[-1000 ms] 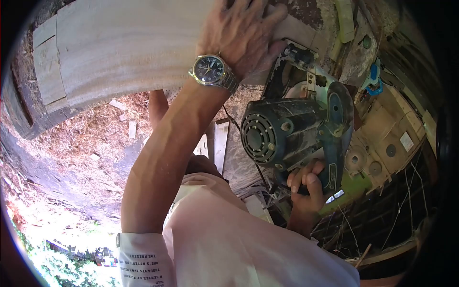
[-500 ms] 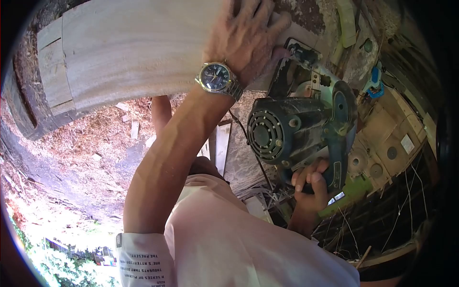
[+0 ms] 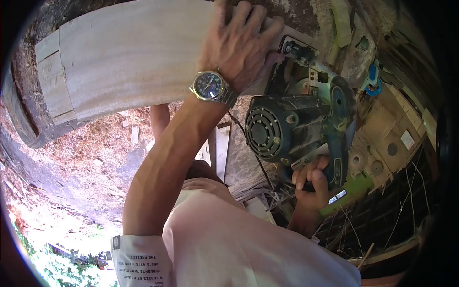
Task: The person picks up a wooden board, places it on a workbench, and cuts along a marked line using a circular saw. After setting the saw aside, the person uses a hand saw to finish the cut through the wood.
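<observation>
A long pale wooden board (image 3: 138, 52) spans the upper part of the head view, a joint line crossing its left end. My left hand (image 3: 239, 45), a metal watch at its wrist, presses on the board. Its fingers are apart and bend over the far edge, where their tips are hidden. Just right of it, a dark green circular saw (image 3: 287, 126) stands with its base plate at the board's right end. My right hand (image 3: 313, 179) is wrapped around the saw's rear handle. The blade is mostly hidden by the motor and guard.
Wood shavings (image 3: 136, 117) and offcuts litter the ground below the board. A power cord (image 3: 262, 170) hangs beneath the saw. At right are a blue tool (image 3: 373, 79) and a wooden panel (image 3: 377, 124) with round discs. Part of a bare limb (image 3: 160, 117) shows under the board.
The view has shifted slightly, and the board's left end appears a little lower. Both hands keep their places on the board and the saw, with little movement between them.
</observation>
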